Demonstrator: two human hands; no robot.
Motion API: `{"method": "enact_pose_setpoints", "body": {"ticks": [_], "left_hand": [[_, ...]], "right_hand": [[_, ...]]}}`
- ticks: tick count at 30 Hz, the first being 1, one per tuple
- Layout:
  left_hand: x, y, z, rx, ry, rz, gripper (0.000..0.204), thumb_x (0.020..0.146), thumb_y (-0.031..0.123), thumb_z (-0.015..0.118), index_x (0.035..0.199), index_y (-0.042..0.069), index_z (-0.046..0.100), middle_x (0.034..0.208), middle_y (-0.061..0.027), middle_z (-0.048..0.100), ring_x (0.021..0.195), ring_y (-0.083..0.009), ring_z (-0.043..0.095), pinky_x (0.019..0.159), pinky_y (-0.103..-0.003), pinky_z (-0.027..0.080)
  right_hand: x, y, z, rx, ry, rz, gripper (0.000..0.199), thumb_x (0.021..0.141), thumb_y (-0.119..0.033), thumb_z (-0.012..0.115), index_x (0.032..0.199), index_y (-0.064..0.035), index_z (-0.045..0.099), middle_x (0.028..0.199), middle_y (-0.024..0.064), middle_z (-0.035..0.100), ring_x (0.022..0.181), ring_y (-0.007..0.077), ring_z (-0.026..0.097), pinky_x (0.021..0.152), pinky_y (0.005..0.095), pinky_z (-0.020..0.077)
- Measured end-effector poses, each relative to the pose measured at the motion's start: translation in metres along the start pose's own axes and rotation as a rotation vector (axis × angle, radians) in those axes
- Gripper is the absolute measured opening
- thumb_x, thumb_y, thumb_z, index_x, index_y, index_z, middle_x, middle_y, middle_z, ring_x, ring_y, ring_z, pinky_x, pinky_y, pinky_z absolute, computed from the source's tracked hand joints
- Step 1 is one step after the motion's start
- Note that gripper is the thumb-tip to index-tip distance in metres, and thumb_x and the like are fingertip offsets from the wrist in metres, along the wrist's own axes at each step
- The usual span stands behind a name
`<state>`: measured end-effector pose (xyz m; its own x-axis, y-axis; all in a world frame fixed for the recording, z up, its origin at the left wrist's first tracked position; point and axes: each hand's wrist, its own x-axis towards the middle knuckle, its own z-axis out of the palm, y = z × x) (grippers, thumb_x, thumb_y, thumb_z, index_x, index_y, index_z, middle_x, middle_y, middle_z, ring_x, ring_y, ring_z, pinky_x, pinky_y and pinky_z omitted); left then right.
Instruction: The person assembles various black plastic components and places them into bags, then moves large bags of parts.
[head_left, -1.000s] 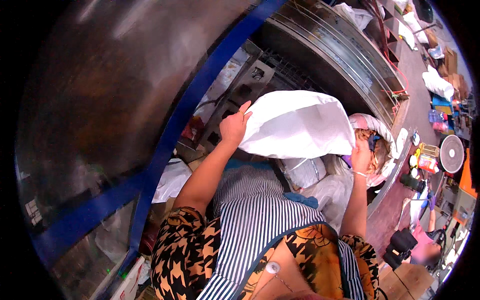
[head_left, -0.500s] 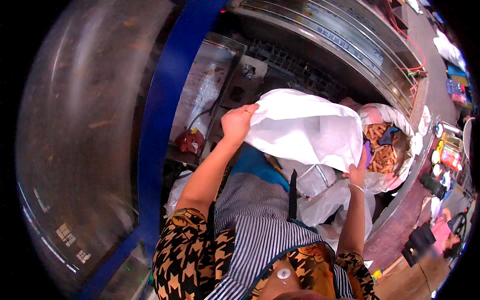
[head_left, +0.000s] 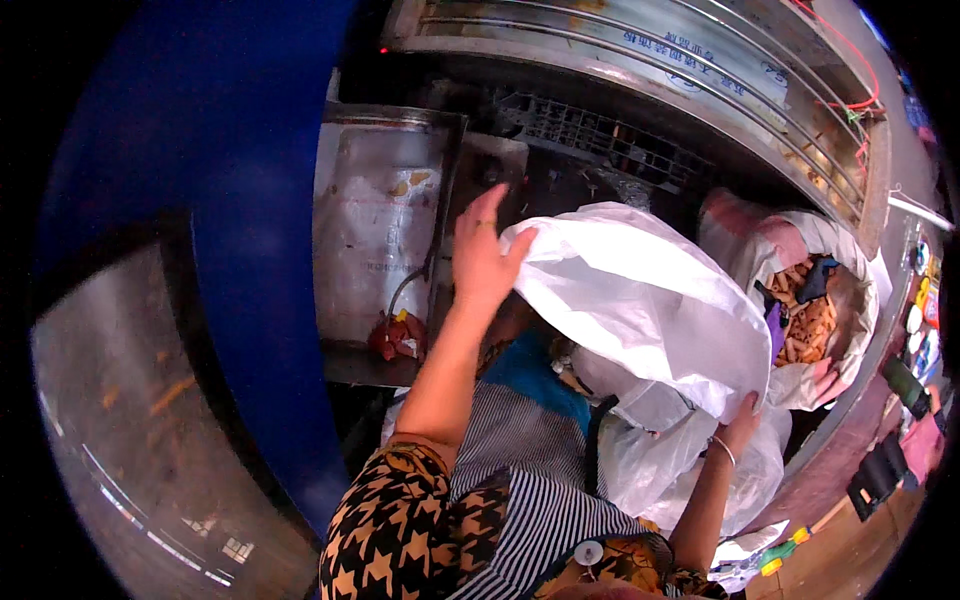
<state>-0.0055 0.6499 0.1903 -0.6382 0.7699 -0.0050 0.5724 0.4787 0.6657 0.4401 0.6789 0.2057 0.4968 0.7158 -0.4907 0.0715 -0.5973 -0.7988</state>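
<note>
A large white woven sack (head_left: 640, 300) is stretched out in front of me, above my striped apron. My left hand (head_left: 482, 255) is raised and grips the sack's upper left edge, with the thumb behind the cloth. My right hand (head_left: 742, 420) clutches the sack's lower right edge, and a thin bracelet sits on that wrist. More white sack material (head_left: 690, 460) hangs bunched under the stretched part.
An open sack (head_left: 850, 260) holding orange-brown pieces stands at the right. A metal box (head_left: 385, 230) with a pale bag inside is at the left, beside a thick blue post (head_left: 250, 230). Grey metal rails (head_left: 650, 50) run along the top.
The view has tilted down and left, bringing the blue post closer. Both hands stay on the white sack, which has dropped lower and spread wider; the right hand has moved down.
</note>
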Motion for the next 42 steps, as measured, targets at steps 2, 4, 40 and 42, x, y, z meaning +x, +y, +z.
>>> {"method": "enact_pose_setpoints", "body": {"ticks": [2, 4, 40, 42], "left_hand": [[0.006, -0.033, 0.008, -0.111, -0.091, -0.157, 0.047, 0.078, 0.023, 0.068, 0.118, 0.004, 0.052, 0.107, -0.0162, 0.06, 0.106, -0.0355, 0.052, 0.088, -0.041, 0.042], [0.013, -0.039, 0.003, -0.088, -0.49, -0.376, 0.057, 0.077, 0.027, 0.071, 0.12, -0.002, 0.048, 0.102, -0.0216, 0.061, 0.095, -0.0347, 0.058, 0.087, -0.039, 0.043], [-0.043, -0.197, 0.096, -0.218, -0.331, -0.391, 0.023, 0.089, 0.015, 0.057, 0.109, 0.003, 0.056, 0.099, -0.0064, 0.063, 0.091, -0.0182, 0.061, 0.083, -0.029, 0.046], [-0.044, -0.141, 0.127, -0.196, -0.437, -0.314, 0.023, 0.086, 0.013, 0.058, 0.107, 0.004, 0.058, 0.098, -0.0098, 0.062, 0.092, -0.023, 0.061, 0.083, -0.031, 0.047]], "right_hand": [[-0.009, -0.012, 0.014, 0.007, -0.008, 0.001, 0.038, 0.093, -0.024, 0.052, 0.12, 0.0023, 0.049, 0.11, 0.0123, 0.055, 0.092, 0.0191, 0.057, 0.078, 0.0299, 0.048], [-0.017, -0.023, 0.026, -0.079, 0.042, -0.095, 0.034, 0.093, -0.022, 0.051, 0.118, 0.0021, 0.049, 0.108, 0.0119, 0.057, 0.093, 0.0195, 0.057, 0.079, 0.0312, 0.0483], [0.045, 0.029, 0.163, -0.926, -0.814, -0.768, 0.023, 0.08, -0.005, 0.059, 0.104, -0.0045, 0.057, 0.111, 0.0133, 0.056, 0.091, 0.0309, 0.059, 0.076, 0.0342, 0.0488], [0.052, 0.037, 0.201, -0.938, -0.832, -0.975, 0.023, 0.077, -0.003, 0.061, 0.1, -0.0048, 0.058, 0.105, 0.013, 0.057, 0.087, 0.032, 0.059, 0.075, 0.0354, 0.0494]]}}
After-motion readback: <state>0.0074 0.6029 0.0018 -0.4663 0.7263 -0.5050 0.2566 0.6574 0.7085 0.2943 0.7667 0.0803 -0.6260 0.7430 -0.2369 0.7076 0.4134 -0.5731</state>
